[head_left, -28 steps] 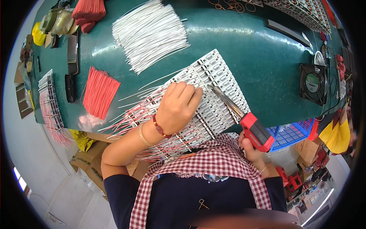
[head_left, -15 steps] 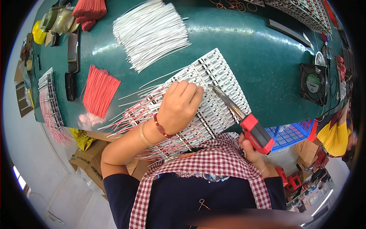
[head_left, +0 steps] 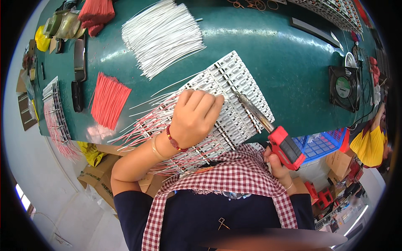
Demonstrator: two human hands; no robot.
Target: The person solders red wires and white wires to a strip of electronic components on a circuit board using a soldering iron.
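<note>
A panel of small white circuit boards [head_left: 247,85] lies aslant on the bench in front of me, with red and white wires [head_left: 144,121] fanning out from its left side. Above the panel's middle, my left hand [head_left: 193,115] is closed, fingertips pinched low over the boards; whatever they hold is hidden. My right hand [head_left: 276,165] grips a red and black soldering gun [head_left: 287,146] at the panel's right. Its metal barrel points up and left, with the tip at the boards just right of my left fingertips. I cannot tell whether the tip touches.
On the green bench [head_left: 268,54] lie a white wire pile [head_left: 163,37] and a red wire bundle [head_left: 109,100]. Another wired panel [head_left: 56,111] is at far left. A black fan [head_left: 344,88] stands at right, near a blue basket [head_left: 320,146] beyond the bench edge.
The soldering gun has shifted slightly right, its tip a little farther from my left fingertips. My left hand stays pinched in nearly the same place.
</note>
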